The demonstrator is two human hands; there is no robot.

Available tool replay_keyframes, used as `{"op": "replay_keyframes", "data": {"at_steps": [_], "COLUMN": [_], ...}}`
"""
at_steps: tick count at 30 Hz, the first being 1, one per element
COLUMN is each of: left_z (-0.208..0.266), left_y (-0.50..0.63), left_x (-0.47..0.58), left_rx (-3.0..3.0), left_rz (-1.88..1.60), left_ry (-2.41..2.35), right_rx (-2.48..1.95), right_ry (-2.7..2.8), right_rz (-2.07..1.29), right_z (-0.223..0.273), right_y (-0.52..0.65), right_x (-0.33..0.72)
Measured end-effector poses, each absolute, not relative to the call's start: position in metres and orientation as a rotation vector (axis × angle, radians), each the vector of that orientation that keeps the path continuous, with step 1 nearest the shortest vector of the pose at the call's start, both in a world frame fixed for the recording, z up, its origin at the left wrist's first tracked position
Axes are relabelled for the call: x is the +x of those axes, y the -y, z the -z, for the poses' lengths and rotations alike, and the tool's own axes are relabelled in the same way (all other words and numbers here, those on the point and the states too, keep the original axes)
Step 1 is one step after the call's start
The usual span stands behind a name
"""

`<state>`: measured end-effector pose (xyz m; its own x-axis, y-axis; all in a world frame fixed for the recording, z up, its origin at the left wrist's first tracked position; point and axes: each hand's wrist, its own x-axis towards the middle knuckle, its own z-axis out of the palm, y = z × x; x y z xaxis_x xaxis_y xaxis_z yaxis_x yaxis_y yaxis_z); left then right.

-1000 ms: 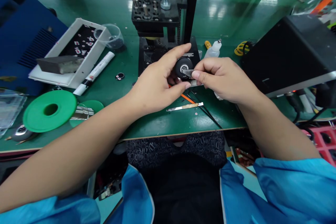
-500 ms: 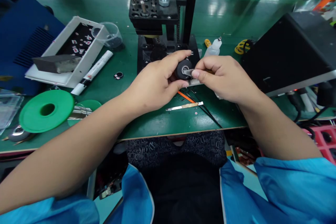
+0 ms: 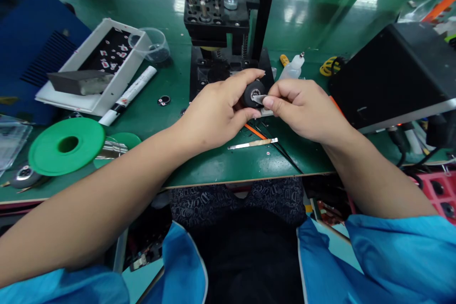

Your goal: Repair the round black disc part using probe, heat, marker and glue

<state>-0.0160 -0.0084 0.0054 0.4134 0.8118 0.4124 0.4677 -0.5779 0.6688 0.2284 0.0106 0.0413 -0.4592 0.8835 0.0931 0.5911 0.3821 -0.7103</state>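
Observation:
My left hand [image 3: 217, 111] is closed around a small round black part [image 3: 252, 91] with a ring-shaped metallic centre, thumb below it and fingers above. My right hand [image 3: 299, 107] pinches a thin pointed metal blade [image 3: 259, 99], whose tip rests at the centre of the black part; its handle is hidden in the palm. Below both hands, a flat metal strip with a tan middle [image 3: 252, 143] lies on the green bench. Black tweezers [image 3: 288, 157] and an orange stick [image 3: 253, 130] lie beside it.
Behind my hands stands a black press [image 3: 231, 28]. A dark box-shaped device [image 3: 392, 71] and a squeeze bottle [image 3: 292, 67] are on the right. Leftward are a white tray [image 3: 101, 97], a marker [image 3: 130, 95], a clear cup [image 3: 153, 46] and a green solder spool [image 3: 46, 147].
The whole view has shifted slightly, so bench items appear a little further right. My hands keep the same hold, with the blade still at the black part's centre.

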Motion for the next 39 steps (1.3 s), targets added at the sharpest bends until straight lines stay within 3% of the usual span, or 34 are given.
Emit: {"op": "replay_keyframes", "data": {"at_steps": [39], "left_z": [-0.0062], "left_y": [0.0090], "left_x": [-0.0161], "left_rx": [2.257], "left_rz": [-0.901], "left_ry": [-1.063], "right_rx": [-1.195], "right_ry": [2.380], "right_rz": [-0.628], "right_z": [-0.0459], "right_y": [-0.0086], "right_x": [0.2340]}}
